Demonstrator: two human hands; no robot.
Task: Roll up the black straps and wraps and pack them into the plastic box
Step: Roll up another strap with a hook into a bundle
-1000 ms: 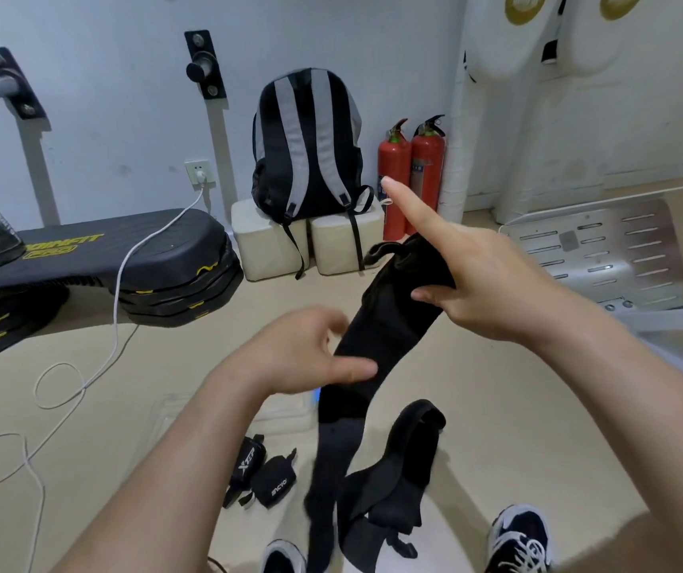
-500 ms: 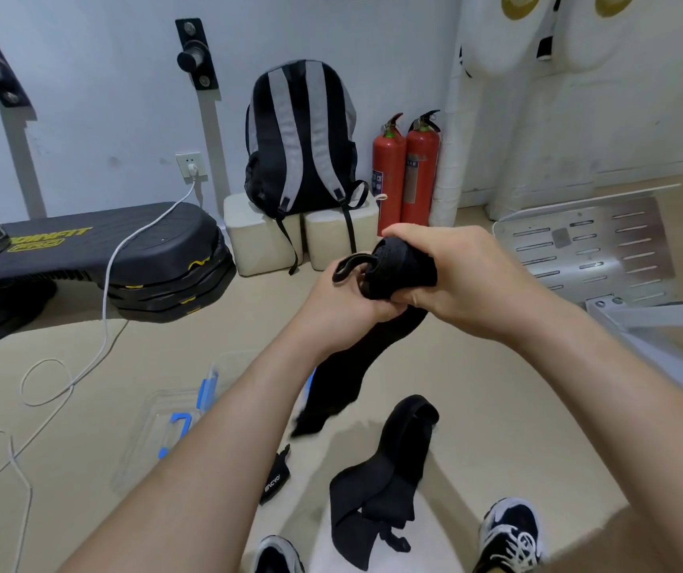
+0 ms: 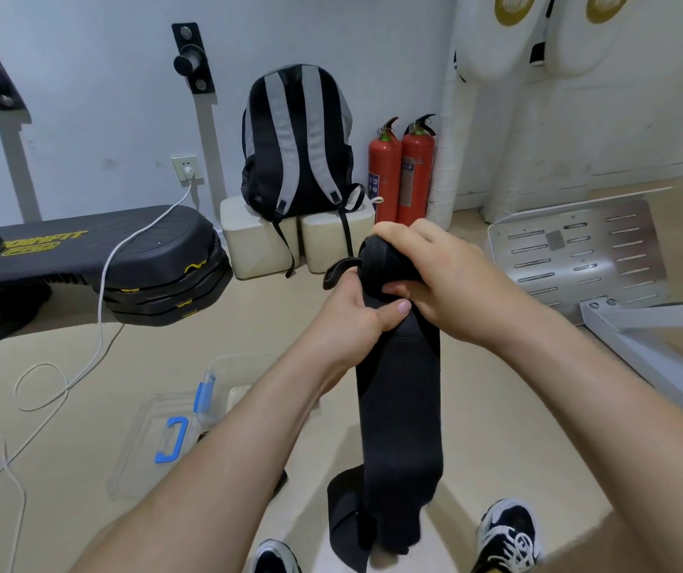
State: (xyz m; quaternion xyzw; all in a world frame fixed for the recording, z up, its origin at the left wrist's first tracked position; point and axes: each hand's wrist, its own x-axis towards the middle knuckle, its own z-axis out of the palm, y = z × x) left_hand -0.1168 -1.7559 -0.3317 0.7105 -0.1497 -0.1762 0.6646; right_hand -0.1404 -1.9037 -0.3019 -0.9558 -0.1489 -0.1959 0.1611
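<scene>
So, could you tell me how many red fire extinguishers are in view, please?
2. The left extinguisher and the right extinguisher stand side by side at the back wall, just right of the backpack. None seems hidden.

Both bare forearms stretched forward from the bottom of the view and met near the middle. The left hand (image 3: pixel 354 314), at the end of the forearm from the lower left, gripped the black wrap (image 3: pixel 399 407) just below its rolled top, thumb pressed across the front. The right hand (image 3: pixel 451 279) sat just above and to the right, knuckles up, fingers curled over the rolled end, thumb tucked beneath. The two hands touched, thumb against thumb.
</scene>
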